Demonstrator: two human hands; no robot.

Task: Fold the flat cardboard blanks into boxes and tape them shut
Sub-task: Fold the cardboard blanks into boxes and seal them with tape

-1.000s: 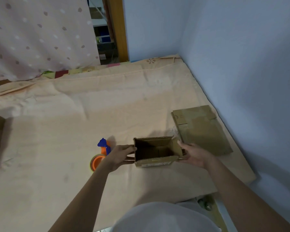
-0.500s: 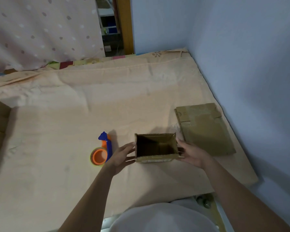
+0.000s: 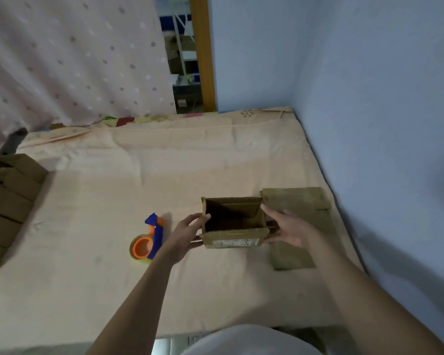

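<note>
An open-topped brown cardboard box (image 3: 232, 242) stands upright on the peach sheet (image 3: 139, 188), with a white label on its near wall. My left hand (image 3: 185, 237) presses its left side with straight fingers reaching the rim. Against the right side lies my right hand (image 3: 290, 229), fingers extended, with a side flap showing at the palm. A stack of flat cardboard blanks (image 3: 300, 206) lies just right of the box, partly under my right hand. An orange and blue tape dispenser (image 3: 146, 244) lies left of my left hand.
Several folded cardboard boxes (image 3: 8, 201) are lined up at the left edge. A blue wall (image 3: 382, 124) runs along the right side of the bed. A dotted curtain (image 3: 62, 60) hangs at the back left, next to a doorway.
The box has been set more upright and squarer between my hands. My left-hand fingers have moved up to the rim. The view has shifted, bringing the boxes at the left into sight.
</note>
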